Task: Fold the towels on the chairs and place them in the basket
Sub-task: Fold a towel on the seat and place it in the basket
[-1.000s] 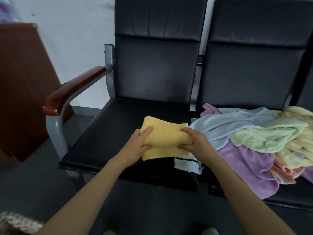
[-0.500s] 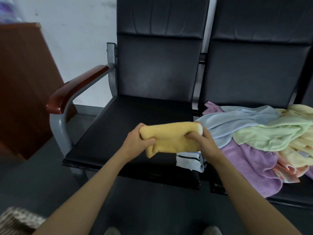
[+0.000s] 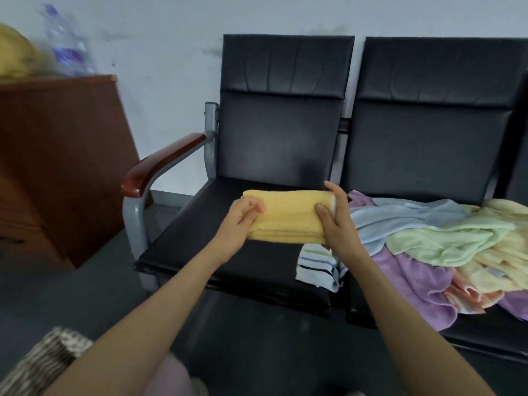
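Together, left hand [image 3: 241, 224] and right hand [image 3: 338, 221] grip the folded yellow towel [image 3: 288, 215] (one end each).

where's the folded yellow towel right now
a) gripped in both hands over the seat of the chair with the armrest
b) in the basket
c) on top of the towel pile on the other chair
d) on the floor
A: the left hand and right hand each grip one end of the yellow towel over the black seat, well away from the basket at the lower left.
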`<state>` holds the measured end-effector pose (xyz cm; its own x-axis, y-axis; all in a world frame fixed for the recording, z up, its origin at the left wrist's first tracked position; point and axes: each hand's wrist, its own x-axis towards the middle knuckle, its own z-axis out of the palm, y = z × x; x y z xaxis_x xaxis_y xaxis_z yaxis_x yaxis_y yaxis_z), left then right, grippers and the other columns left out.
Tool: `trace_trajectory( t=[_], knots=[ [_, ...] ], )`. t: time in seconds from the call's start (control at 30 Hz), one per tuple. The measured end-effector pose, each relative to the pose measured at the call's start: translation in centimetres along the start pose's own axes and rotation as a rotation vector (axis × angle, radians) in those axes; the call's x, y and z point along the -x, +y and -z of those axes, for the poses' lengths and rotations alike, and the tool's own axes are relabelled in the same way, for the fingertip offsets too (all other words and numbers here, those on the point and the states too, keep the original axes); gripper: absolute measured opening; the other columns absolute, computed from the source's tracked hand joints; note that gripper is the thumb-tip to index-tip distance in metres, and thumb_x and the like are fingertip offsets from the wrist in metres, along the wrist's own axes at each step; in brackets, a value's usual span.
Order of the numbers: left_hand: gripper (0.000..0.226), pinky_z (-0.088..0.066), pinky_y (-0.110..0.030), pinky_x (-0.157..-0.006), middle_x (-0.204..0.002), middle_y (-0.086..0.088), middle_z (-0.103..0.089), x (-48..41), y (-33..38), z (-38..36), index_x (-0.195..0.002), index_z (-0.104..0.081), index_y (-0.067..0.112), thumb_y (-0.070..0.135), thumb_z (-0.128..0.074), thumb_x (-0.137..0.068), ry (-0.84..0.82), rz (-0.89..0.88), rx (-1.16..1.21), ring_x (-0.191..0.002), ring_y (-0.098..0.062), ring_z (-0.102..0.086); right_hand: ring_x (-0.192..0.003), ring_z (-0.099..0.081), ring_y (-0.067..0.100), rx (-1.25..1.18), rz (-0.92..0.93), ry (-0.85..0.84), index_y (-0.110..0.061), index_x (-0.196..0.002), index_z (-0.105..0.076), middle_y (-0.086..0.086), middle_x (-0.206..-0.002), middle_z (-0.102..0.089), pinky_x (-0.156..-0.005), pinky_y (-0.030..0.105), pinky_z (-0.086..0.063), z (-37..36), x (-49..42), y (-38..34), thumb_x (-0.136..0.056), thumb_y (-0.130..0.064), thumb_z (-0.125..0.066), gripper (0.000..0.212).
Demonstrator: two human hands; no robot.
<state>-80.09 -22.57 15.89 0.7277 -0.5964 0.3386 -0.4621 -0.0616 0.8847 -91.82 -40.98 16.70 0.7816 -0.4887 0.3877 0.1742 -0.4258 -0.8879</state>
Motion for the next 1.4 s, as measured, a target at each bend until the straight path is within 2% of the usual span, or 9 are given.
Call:
trace_trajectory(
  t=[0.07,0.13,0.23,0.4,0.67,0.93,1.07,1.2,1.4],
  knots=[
    [0.029,-0.035,-0.016,-0.084,-0.114,-0.004,-0.049,1.1,1.1,1.0,-0.085,-0.063,0.031,0.016,-0.043,-0.1,0.011,0.029,0.024,-0.099,-0.004,-0.046,-0.094,-0.049,-0.002,0.051,0.066,-0.064,-0.046,-0.126,-0.037,-0.029,-0.117,-0.043,-0.074,0.012,-0.042,-0.2,0.5,-1.5,-0.101,-0.021,-0.041,0.035],
    [0.033,-0.038,-0.023,-0.079,-0.111,-0.001,-0.049,2.5,1.8,2.3,-0.088,-0.068,0.037,0.023,-0.042,-0.101,0.021,0.07,0.074,-0.096,-0.011,-0.047,-0.088,-0.049,0.003,0.076,0.075,-0.131,-0.05,-0.117,-0.042,-0.035,-0.11,-0.045,-0.057,0.01,-0.043,-0.7,1.3,-3.0,-0.101,-0.024,-0.038,0.031],
    [0.032,-0.038,-0.026,-0.078,-0.109,0.004,-0.05,5.0,2.2,4.8,-0.095,-0.067,0.041,0.027,-0.039,-0.102,0.026,0.105,0.066,-0.097,-0.012,-0.047,-0.078,-0.049,0.014,0.117,0.026,-0.221,-0.039,-0.118,-0.045,-0.009,-0.112,-0.046,-0.041,0.014,-0.042,-2.5,2.4,-4.9,-0.102,-0.023,-0.034,0.025],
    [0.031,-0.036,-0.008,-0.075,-0.114,0.017,-0.047,9.1,0.2,10.1,-0.112,-0.062,0.027,0.019,-0.033,-0.104,0.093,0.196,-0.034,-0.097,0.003,-0.046,-0.081,-0.054,0.022,0.098,-0.085,-0.423,-0.038,-0.121,-0.047,0.002,-0.117,-0.043,-0.047,0.024,-0.05,-9.5,3.9,-6.6,-0.103,-0.024,-0.032,0.028],
    [0.041,-0.035,-0.018,-0.085,-0.126,-0.002,-0.033,18.6,-10.4,22.2,-0.124,-0.053,0.037,0.01,-0.054,-0.094,0.128,0.504,-0.102,-0.113,-0.017,-0.04,-0.109,-0.049,0.024,0.011,-0.401,-0.962,-0.029,-0.132,-0.042,-0.003,-0.117,-0.039,-0.088,0.048,-0.054,-25.6,4.3,-4.9,-0.097,-0.009,-0.049,0.042],
    [0.052,-0.032,-0.027,-0.094,-0.121,-0.004,-0.036,28.8,-20.2,29.0,-0.117,-0.051,0.035,-0.005,-0.055,-0.083,0.244,0.77,-0.299,-0.11,-0.016,-0.036,-0.095,-0.055,0.028,0.297,-0.332,-1.245,-0.038,-0.115,-0.038,0.008,-0.12,-0.039,-0.07,0.042,-0.057,-43.3,9.7,0.6,-0.082,-0.001,-0.058,0.053],
    [0.05,-0.03,-0.018,-0.09,-0.12,-0.002,-0.04,33.5,-24.3,29.3,-0.11,-0.051,0.029,-0.011,-0.053,-0.08,0.224,0.853,-0.38,-0.111,-0.014,-0.034,-0.074,-0.051,0.019,0.395,-0.333,-1.312,-0.037,-0.112,-0.037,0.011,-0.111,-0.045,-0.05,0.025,-0.041,-48.2,14.0,4.0,-0.079,0.001,-0.057,0.053],
    [0.047,-0.034,-0.02,-0.079,-0.126,-0.005,-0.025,36.1,-27.6,27.7,-0.121,-0.048,0.026,-0.007,-0.043,-0.088,0.104,0.939,-0.458,-0.111,-0.02,-0.038,-0.103,-0.055,0.026,0.498,-0.451,-1.274,-0.03,-0.139,-0.03,0.011,-0.125,-0.047,-0.073,0.034,-0.052,-51.0,18.4,7.7,-0.079,0.002,-0.056,0.072],
    [0.041,-0.035,-0.035,-0.103,-0.156,-0.009,-0.005,36.6,-32.5,26.3,-0.129,-0.048,0.025,0.007,-0.041,-0.092,-0.024,1.027,-0.501,-0.132,-0.032,-0.034,-0.119,-0.048,0.032,0.657,-0.651,-1.315,-0.026,-0.15,-0.011,0.019,-0.142,-0.036,-0.08,0.033,-0.047,-52.6,22.5,11.5,-0.092,-0.007,-0.05,0.072]
  ],
)
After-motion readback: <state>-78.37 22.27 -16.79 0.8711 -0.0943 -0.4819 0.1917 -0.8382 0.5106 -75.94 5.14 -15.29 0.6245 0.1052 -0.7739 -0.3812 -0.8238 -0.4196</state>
